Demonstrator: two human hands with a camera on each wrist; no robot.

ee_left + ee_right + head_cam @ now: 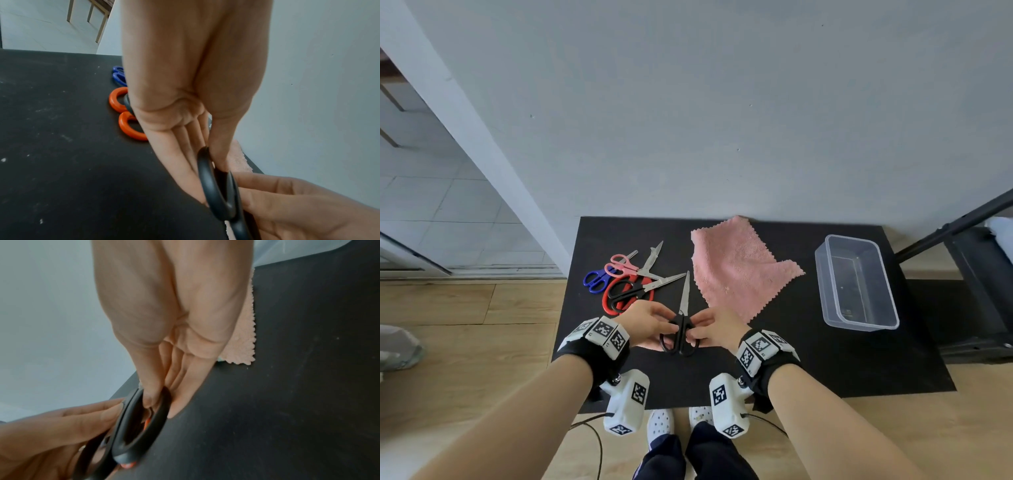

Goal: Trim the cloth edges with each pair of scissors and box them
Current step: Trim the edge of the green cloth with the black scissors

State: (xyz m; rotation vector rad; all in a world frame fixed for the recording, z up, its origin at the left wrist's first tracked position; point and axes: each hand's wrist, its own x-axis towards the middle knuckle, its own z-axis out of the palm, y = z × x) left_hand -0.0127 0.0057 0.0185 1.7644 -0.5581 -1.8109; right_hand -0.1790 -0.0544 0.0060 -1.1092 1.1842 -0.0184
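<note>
Both hands pinch the black scissors (680,329) by the loops: left hand (650,322), right hand (714,330). Blades closed, pointing away from fingertips. Risk: shallow two-hand pinch slips, scissors drop.

The left hand (185,97) hides most of the red scissors (131,126) and blue scissors (118,78).

Home room: wood floor (465,359), treadmill (976,294).

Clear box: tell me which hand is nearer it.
Right. The right hand is left of the clear box, gripping the black scissors; the left hand grips them from farther left.
</note>
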